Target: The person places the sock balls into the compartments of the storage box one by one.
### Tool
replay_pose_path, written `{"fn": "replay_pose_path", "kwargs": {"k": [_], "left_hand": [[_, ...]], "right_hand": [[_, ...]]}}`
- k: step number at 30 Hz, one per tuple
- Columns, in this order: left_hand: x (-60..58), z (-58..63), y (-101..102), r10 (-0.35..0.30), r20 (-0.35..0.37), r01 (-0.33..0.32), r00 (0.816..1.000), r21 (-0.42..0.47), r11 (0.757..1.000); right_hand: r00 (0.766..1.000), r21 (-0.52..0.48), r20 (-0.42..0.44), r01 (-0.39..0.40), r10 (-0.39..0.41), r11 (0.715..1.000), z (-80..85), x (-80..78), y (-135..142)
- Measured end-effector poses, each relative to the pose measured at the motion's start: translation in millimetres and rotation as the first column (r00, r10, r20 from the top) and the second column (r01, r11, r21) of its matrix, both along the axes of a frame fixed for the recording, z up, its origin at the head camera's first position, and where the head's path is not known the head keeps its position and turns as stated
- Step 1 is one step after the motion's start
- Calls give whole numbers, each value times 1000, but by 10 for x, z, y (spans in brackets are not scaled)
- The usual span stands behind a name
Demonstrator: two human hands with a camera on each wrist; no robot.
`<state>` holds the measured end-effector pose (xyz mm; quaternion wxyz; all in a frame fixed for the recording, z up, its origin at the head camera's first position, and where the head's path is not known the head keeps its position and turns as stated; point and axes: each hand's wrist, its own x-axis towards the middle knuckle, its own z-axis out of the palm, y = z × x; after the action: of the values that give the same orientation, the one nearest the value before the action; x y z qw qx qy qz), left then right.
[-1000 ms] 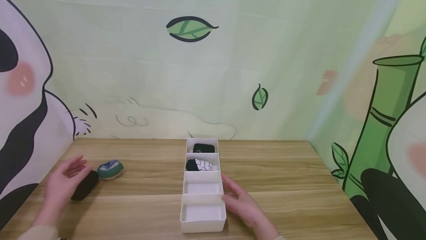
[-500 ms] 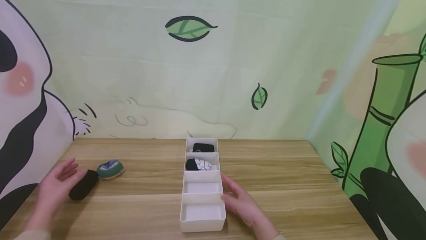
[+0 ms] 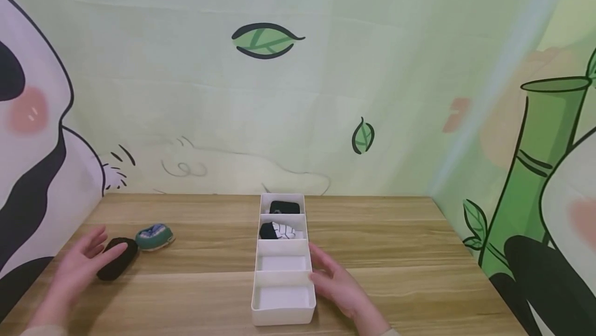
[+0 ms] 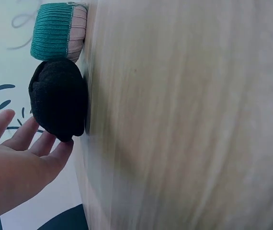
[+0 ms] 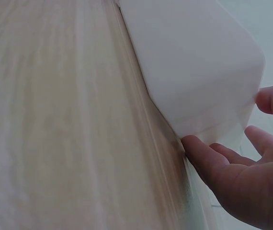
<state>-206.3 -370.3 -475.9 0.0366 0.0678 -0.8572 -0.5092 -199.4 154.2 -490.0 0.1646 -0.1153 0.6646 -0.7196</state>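
On the left of the table, my left hand (image 3: 79, 266) is spread beside a rolled black sock (image 3: 120, 261). Its thumb overlaps the sock in the head view, while the left wrist view has the fingertips (image 4: 64, 146) right at the sock's near end. Touching the black sock's far end is a rolled teal sock (image 3: 154, 237), whose pink ribbed part (image 4: 77, 36) shows in the left wrist view. My right hand (image 3: 342, 284) rests its fingertips against the right side of a long white divided box (image 3: 283, 317), fingers loosely bent. The right wrist view shows the box's smooth outer wall (image 5: 194, 62).
The box has several compartments in a row. A black rolled item (image 3: 285, 207) lies in the farthest one, and a black-and-white rolled sock (image 3: 279, 230) in the one before it. A printed cloth backdrop (image 3: 326, 82) stands along the back edge of the wooden table (image 3: 396, 253).
My left hand has shifted slightly left and down, its thumb now lying farther across the black sock in view. The right hand and the box stay put.
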Motion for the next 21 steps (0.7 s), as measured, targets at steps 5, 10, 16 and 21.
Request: {"fn": "replay_pose_path", "kwargs": {"k": [5,10,16,21], "left_hand": [[-25,-14,-16,-2,38,3,999,-6,1000],[-54,-41,-30,-26,41,27,999,-32,999],[-64,-104,-24,-28,37,30,999,-48,998],[-70,-121,-18,-31,32,33,999,-57,998]], "right_hand": [[1000,-4,-1,-3,3,1000,-6,-1,4],[1000,-2,1,-1,1,1000,-8,-2,6],[1000,-5,-1,-4,4,1000,-1,0,5],[1000,-4,-1,-6,6,1000,-4,-2,1]]}}
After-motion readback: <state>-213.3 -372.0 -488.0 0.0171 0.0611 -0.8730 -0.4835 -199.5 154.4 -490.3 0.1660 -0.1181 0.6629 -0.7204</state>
